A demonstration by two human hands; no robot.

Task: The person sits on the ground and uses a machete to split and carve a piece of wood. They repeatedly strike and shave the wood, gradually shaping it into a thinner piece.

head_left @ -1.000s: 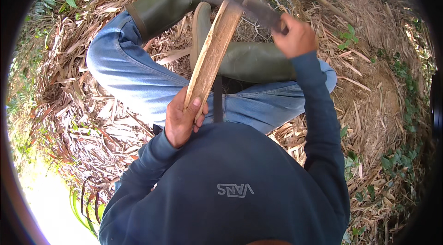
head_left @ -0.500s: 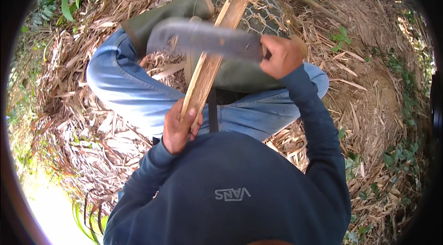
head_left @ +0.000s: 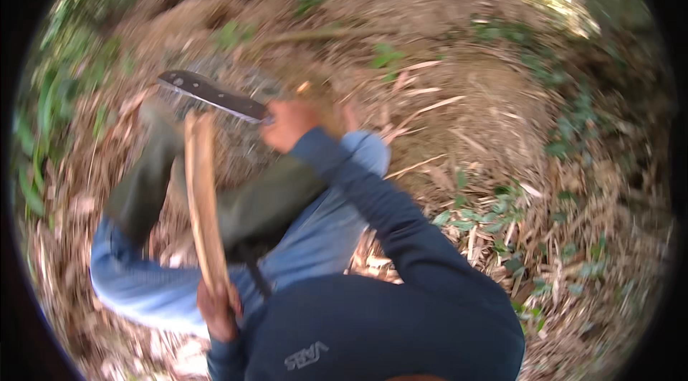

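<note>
My left hand point(head_left: 218, 309) is closed round the near end of a split bamboo strip point(head_left: 201, 194), which points away from me between my bent legs. In my right hand point(head_left: 292, 125), closed round its handle, is a machete point(head_left: 215, 96) with a dark, broad blade. The blade reaches leftward just beyond the strip's far end and looks apart from it, though motion blur softens the gap. Most of the machete's handle is hidden inside my fist.
My green rubber boots point(head_left: 147, 180) and jeans point(head_left: 143, 288) flank the strip. A grey patch of wire mesh point(head_left: 251, 83) lies beyond them. Dry leaf litter point(head_left: 423, 101) covers the ground, with green plants point(head_left: 43, 130) at left and a thin pole point(head_left: 322, 35) farther off.
The whole view has swung, so my legs and hands appear farther left. The machete, earlier across the middle of the bamboo strip, is now past its far end, its blade tilted more edge-on.
</note>
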